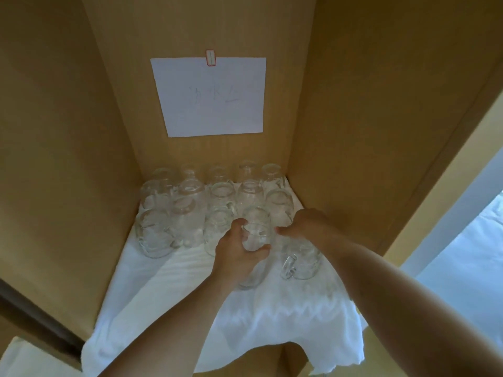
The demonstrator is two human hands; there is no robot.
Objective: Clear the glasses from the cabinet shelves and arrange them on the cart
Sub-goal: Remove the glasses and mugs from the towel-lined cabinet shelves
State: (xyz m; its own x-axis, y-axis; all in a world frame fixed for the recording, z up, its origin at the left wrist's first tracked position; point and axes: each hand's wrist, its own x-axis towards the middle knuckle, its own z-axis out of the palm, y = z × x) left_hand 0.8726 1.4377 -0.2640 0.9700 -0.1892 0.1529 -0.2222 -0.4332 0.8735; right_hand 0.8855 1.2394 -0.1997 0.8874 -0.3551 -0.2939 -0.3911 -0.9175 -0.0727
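Observation:
Several clear glass mugs [190, 210] stand upside down in rows on a white cloth [190, 289] on the cabinet shelf. My left hand [236, 254] grips one glass [257, 227] in the front row, fingers on its left side and thumb across its front. My right hand [307, 224] reaches in from the right and lies over the top of a handled glass mug [302, 261], its fingers curled round the mug's upper part. Another glass [250, 281] shows partly under my left wrist. The cart is not in view.
Wooden cabinet walls [68, 159] close in on the left, right and back. A white paper sheet [211, 96] is taped to the back panel. The cloth hangs over the shelf's front edge. A bright white surface [462, 254] lies outside at lower right.

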